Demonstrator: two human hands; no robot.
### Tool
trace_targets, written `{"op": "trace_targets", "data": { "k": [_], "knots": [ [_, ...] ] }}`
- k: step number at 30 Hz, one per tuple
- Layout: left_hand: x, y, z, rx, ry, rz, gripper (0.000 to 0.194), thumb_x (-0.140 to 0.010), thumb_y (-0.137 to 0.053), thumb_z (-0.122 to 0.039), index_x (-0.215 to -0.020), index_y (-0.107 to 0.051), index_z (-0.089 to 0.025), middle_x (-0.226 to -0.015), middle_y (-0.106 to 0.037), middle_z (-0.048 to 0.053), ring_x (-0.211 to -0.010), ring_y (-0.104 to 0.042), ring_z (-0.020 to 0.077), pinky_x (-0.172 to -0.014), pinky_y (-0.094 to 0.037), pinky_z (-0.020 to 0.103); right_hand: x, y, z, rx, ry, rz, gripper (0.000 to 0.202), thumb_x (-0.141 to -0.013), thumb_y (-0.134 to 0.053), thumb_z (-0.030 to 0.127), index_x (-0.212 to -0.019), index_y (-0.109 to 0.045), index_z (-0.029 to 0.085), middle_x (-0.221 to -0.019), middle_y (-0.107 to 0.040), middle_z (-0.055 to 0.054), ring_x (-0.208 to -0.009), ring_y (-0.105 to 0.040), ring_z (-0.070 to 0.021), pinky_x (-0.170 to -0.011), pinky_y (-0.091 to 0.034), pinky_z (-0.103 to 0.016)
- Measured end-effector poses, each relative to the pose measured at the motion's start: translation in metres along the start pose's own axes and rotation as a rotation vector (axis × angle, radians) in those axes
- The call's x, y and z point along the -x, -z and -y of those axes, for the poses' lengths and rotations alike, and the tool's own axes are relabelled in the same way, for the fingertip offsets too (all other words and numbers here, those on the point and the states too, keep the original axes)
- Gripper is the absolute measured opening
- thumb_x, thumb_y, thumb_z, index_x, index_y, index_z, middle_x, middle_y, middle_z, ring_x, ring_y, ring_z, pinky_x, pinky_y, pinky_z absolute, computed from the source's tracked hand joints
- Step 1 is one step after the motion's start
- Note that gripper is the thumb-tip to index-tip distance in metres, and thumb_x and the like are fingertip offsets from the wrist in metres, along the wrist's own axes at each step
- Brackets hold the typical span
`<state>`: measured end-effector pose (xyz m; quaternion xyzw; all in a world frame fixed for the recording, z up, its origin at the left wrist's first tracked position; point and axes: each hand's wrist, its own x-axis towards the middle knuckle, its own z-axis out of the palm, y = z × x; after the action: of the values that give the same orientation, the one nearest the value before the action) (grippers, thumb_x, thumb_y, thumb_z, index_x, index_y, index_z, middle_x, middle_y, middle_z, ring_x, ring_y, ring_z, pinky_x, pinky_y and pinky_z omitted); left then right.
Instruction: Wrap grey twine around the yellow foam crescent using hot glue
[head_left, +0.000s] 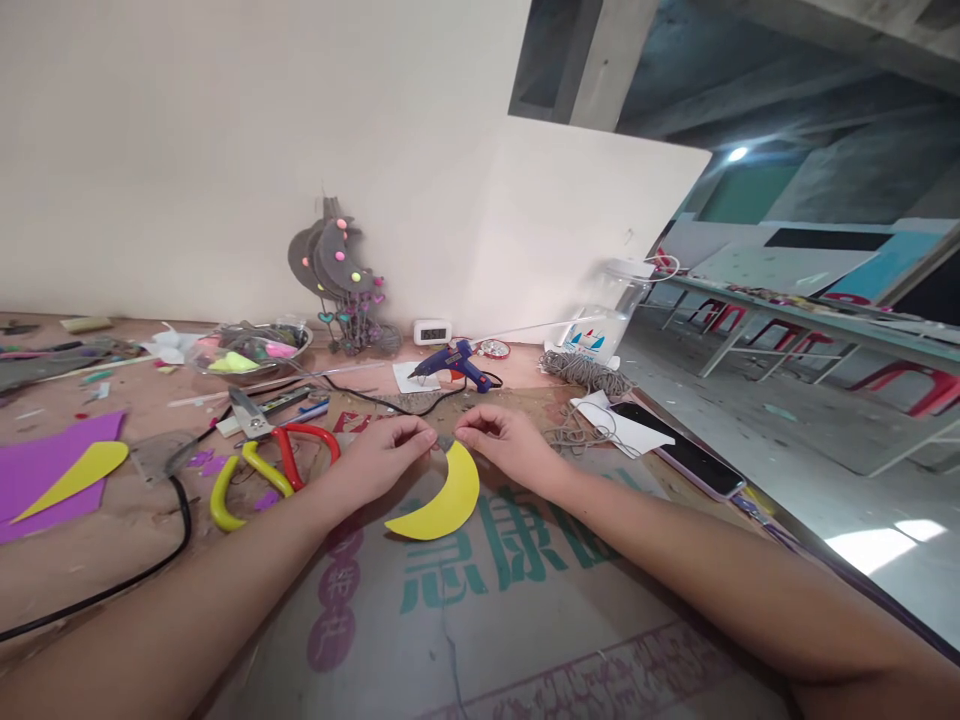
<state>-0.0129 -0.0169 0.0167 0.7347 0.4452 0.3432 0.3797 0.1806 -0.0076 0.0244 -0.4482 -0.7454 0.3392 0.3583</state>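
Yellow crescent [460, 495] above printed cardboard sheet [525, 625] on tabletop [45, 585], its upper tip between hands. Left hand [386, 455] and right hand [504, 445] both pinched at that tip, small grey piece [445, 440] showing between (which fingertips bear on what, too small to tell). Crescent's long axis runs from fingertips toward near edge, bulge facing right edge, lower tip curving toward left forearm. Right hand seems slightly nearer. Glue gun [454, 358] beyond, toward far edge; phone [686, 453] along right edge.

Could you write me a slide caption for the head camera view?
Left hand and right hand meet at the upper tip of a yellow crescent, a blue glue gun lying beyond.
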Motion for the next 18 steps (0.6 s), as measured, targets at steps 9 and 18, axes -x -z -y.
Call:
{"op": "trace_targets", "data": {
  "k": [9, 18],
  "knots": [
    [0.0012, 0.0012, -0.0011, -0.005, -0.028, 0.008, 0.029, -0.081, -0.044, -0.041, -0.068, -0.056, -0.018, -0.064, -0.055, -0.002, -0.063, -0.05, 0.0133, -0.059, -0.037, 0.023, -0.0014, -0.0009, -0.0034, 0.025, 0.006, 0.016, 0.018, -0.079, -0.053, 0.03, -0.083, -0.064, 0.016, -0.077, -0.064, -0.002, -0.065, -0.056, -0.012, -0.062, -0.046, -0.025],
    [-0.0022, 0.0013, 0.0068, 0.076, 0.019, -0.098, 0.03, -0.081, -0.043, -0.043, -0.07, -0.053, -0.017, -0.065, -0.052, -0.002, -0.064, -0.048, 0.0128, -0.06, -0.036, 0.022, 0.0013, 0.0048, -0.0039, 0.08, 0.142, -0.209, 0.021, -0.086, -0.044, 0.034, -0.09, -0.055, 0.017, -0.081, -0.058, -0.002, -0.07, -0.052, -0.0128, -0.066, -0.044, -0.025]
  ]
}}
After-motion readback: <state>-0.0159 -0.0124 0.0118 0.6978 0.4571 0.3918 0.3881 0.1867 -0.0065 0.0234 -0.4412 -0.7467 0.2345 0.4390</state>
